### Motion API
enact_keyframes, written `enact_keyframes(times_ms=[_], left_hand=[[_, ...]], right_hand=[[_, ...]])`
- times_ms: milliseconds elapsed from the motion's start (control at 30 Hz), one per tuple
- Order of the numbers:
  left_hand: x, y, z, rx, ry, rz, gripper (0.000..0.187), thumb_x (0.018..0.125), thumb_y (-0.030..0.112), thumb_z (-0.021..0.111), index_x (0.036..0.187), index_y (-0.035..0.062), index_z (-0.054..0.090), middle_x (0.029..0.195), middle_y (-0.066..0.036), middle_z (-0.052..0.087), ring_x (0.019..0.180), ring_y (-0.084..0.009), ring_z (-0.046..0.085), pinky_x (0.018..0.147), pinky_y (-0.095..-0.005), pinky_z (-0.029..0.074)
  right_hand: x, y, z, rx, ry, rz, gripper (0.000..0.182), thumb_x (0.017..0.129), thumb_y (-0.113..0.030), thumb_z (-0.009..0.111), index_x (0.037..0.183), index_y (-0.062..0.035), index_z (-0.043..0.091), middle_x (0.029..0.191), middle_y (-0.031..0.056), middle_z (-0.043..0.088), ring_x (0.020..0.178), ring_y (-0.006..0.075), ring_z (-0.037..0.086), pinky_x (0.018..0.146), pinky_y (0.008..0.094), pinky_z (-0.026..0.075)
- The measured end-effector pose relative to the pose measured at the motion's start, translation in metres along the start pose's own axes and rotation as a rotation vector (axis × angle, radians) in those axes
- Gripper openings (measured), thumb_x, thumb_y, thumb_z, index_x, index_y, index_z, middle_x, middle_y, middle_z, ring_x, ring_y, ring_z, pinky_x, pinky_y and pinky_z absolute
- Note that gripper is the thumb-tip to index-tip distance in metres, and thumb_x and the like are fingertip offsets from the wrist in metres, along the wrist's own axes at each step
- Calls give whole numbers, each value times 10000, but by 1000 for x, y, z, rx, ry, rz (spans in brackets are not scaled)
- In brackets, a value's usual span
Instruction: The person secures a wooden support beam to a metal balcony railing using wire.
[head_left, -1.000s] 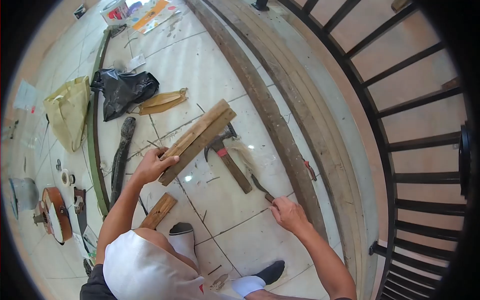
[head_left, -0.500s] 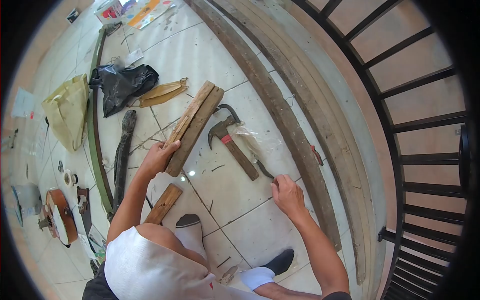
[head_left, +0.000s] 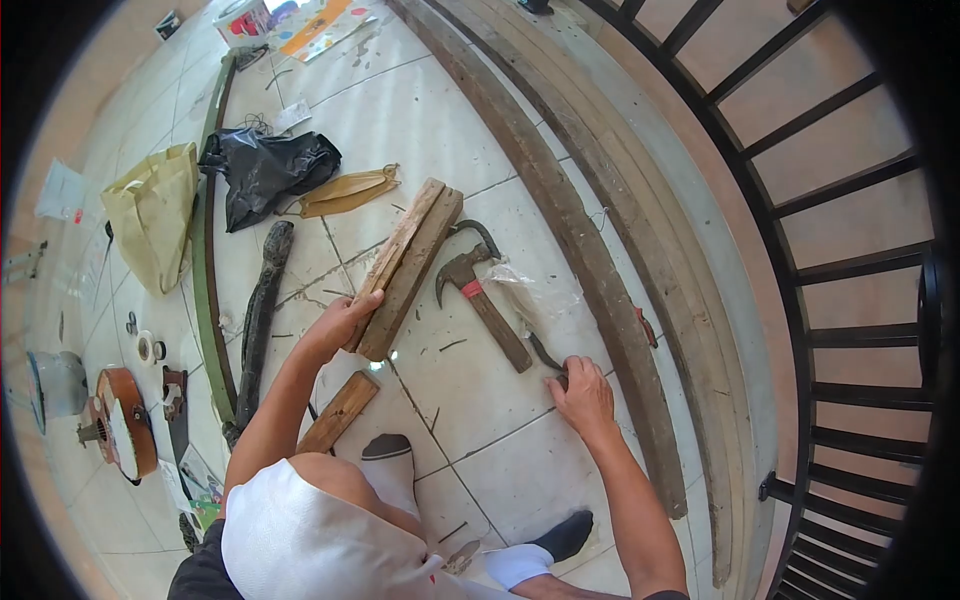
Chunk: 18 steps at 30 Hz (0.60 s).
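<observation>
My left hand (head_left: 345, 325) is closed around the lower end of a rough wooden block (head_left: 410, 270), which has a long split or seam down it and slants up to the right. My right hand (head_left: 585, 395) has its fingers bent around the lower end of a dark, curved crowbar (head_left: 543, 350) on the tiles. Clear plastic (head_left: 540, 295) covers part of the bar, and its hooked end shows behind the hammer. A claw hammer (head_left: 490, 310) with red tape on its wooden handle lies between the block and the bar. A shorter wood piece (head_left: 340, 410) rests by my knee.
Long wooden beams (head_left: 590, 270) run along the right, beside a black metal railing (head_left: 790, 270). Leftward lie a black plastic bag (head_left: 265, 170), a yellowish bag (head_left: 155, 215), a green bar (head_left: 207, 250), a dark stick (head_left: 262, 320) and a guitar-like body (head_left: 130, 420).
The view has shifted a little, so the scene sits farther right. My right hand has closed in on the crowbar's end. My left hand keeps its hold on the block.
</observation>
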<state>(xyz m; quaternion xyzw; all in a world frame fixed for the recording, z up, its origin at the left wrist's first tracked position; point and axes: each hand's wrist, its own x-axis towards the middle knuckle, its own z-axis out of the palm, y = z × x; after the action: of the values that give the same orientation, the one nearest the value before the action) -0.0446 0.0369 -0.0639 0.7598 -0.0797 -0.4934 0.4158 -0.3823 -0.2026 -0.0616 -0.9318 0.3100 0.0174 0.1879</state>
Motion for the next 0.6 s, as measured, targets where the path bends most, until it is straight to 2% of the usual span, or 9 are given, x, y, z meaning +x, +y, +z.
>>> enact_keyframes(times_ms=[100, 200, 267, 400, 467, 500, 533, 567, 600], left_hand=[[-1, 1, 2, -11, 46, -4, 800, 869, 629, 627, 1144, -122, 633, 1028, -198, 677, 917, -237, 651, 823, -332, 497], [-3, 5, 1, -100, 2, 5, 804, 857, 640, 635, 1138, -114, 638, 1017, -195, 679, 920, -234, 655, 818, -329, 497], [-9, 12, 1, -31, 28, -7, 782, 868, 632, 628, 1142, -100, 641, 1023, -191, 684, 922, -227, 659, 807, -310, 498], [-14, 17, 6, -48, 52, -5, 728, 916, 567, 599, 1184, -110, 614, 1079, -194, 678, 936, -220, 667, 815, -301, 516], [-15, 20, 5, -201, -64, -66, 708, 936, 550, 577, 1225, -97, 591, 1124, -192, 670, 976, -235, 675, 879, -318, 519], [-15, 17, 8, -200, -65, -69, 708, 936, 550, 577, 1225, -97, 591, 1124, -192, 670, 976, -235, 675, 879, -318, 519], [-13, 11, 12, -330, -77, -45, 700, 938, 553, 578, 1226, -86, 592, 1128, -179, 670, 993, -230, 670, 881, -319, 522], [-11, 4, 16, -460, -90, -21, 692, 940, 556, 579, 1226, -75, 593, 1133, -165, 670, 1010, -225, 665, 883, -321, 524], [-6, -6, 20, -460, -91, -24, 692, 940, 556, 579, 1226, -75, 593, 1133, -165, 670, 1010, -225, 665, 883, -321, 524]], right_hand=[[0, 1, 1, 19, -18, 46, 350, 834, -289, 716, 1018, -23, 584, 984, 194, 612, 950, 378, 598, 814, 480, 482], [-1, -4, 2, -11, 19, 22, 339, 840, -288, 718, 1010, -32, 575, 942, 173, 587, 908, 368, 587, 785, 470, 477], [0, -14, 0, -76, 265, -59, 304, 842, -260, 711, 1007, -43, 576, 921, 144, 562, 905, 343, 566, 785, 454, 464], [7, -39, -3, -14, 285, -140, 252, 848, -212, 697, 997, -50, 575, 912, 126, 543, 904, 329, 548, 787, 442, 458], [16, -51, -3, 62, 262, -190, 223, 853, -170, 683, 1004, -47, 575, 928, 128, 548, 915, 329, 553, 784, 436, 459], [22, -53, -3, 99, 264, -179, 204, 857, -139, 669, 1006, -39, 571, 944, 131, 557, 926, 338, 554, 799, 437, 461], [30, -55, -1, 101, 264, -178, 204, 857, -139, 669, 1006, -39, 571, 944, 131, 557, 926, 338, 554, 799, 437, 461], [38, -55, 1, 119, 299, -122, 194, 861, -130, 662, 1001, -35, 569, 957, 136, 565, 934, 342, 555, 813, 442, 461], [43, -55, 3, 135, 331, -64, 183, 865, -122, 655, 997, -31, 567, 970, 140, 573, 942, 347, 556, 828, 447, 462]])
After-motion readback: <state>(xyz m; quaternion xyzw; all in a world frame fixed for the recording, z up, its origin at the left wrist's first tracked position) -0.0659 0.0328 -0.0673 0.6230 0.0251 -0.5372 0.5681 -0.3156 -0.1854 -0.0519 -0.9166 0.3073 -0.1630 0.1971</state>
